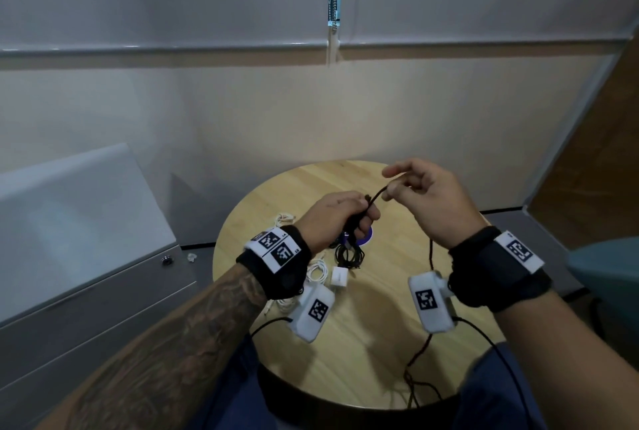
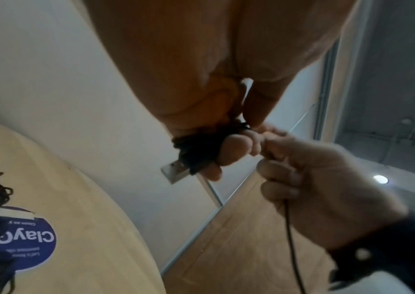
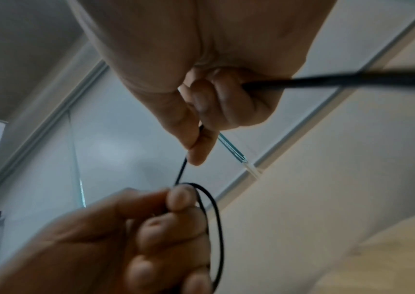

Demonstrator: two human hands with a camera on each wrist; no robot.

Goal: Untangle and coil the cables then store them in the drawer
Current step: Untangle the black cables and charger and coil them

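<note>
Above the round wooden table (image 1: 363, 343), my left hand (image 1: 363, 217) grips a small coil of black cable (image 2: 196, 151); its silver USB plug (image 2: 176, 172) sticks out below the fingers. My right hand (image 1: 394, 187) pinches the free strand of the same cable (image 1: 375, 195) just right of the left hand. From the right hand the strand hangs down (image 1: 430, 253) and trails over the table's near edge. In the right wrist view thumb and forefinger pinch the cable (image 3: 182, 169), and a loop (image 3: 216, 218) runs round the left fingers.
On the table under my left hand lie another black cable bundle (image 1: 349, 255), white cables (image 1: 318, 272), a white adapter (image 1: 340, 277) and a blue round sticker (image 2: 25, 238). A grey drawer cabinet (image 1: 86, 291) with a lock stands at the left, drawers closed. A teal chair (image 1: 605, 263) is at the right.
</note>
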